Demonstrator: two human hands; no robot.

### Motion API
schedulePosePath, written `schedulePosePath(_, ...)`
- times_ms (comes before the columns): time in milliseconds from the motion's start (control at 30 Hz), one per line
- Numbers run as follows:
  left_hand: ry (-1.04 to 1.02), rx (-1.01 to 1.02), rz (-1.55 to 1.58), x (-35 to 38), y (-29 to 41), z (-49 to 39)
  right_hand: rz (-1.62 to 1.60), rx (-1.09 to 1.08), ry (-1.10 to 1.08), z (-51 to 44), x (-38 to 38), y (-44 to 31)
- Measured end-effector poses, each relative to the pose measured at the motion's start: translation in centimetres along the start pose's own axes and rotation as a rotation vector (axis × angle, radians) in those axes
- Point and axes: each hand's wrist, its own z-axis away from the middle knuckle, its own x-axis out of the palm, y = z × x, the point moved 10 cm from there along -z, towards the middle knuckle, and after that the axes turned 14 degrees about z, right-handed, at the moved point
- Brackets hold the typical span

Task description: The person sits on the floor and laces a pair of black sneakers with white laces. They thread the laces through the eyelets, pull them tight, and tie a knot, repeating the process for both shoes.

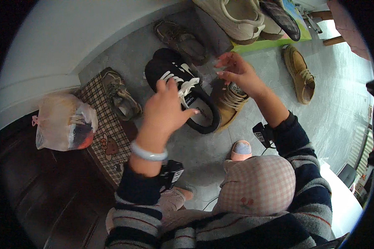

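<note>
A black low shoe (205, 98) with white laces (188, 87) and a thick padded collar lies before me, toe towards the upper left. My left hand (165, 105), with a pale bangle at the wrist, is over its near side, fingers spread and thumb above the opening. Whether those fingers touch the shoe, I cannot tell. My right hand (237, 73) hovers above a tan lace-up shoe (232, 101), fingers curled but apart, with no clear object in them. The black shoe partly covers this tan shoe. Another tan shoe (299, 74) lies tilted on the floor to the right.
Worn grey-brown shoes lie by the wall (182, 42) and on a plaid mat (112, 124). Cream shoes (237, 28) top a green-edged box (268, 45). A tied plastic bag (65, 124) sits left, beside a dark brown panelled surface (50, 186). My gingham-clad knee (258, 183) is close below.
</note>
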Motion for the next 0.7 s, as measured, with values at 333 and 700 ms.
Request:
schedulePosePath(333,0.380,-0.001,-0.141,-10.4,-5.8,-2.1,0.546,-0.110,0.008,-0.3,2.4,3.2)
schedulePosePath(700,0.442,0.005,-0.235,-11.2,-16.0,-10.2,1.123,0.150,-0.190,-1.5,8.6,5.9)
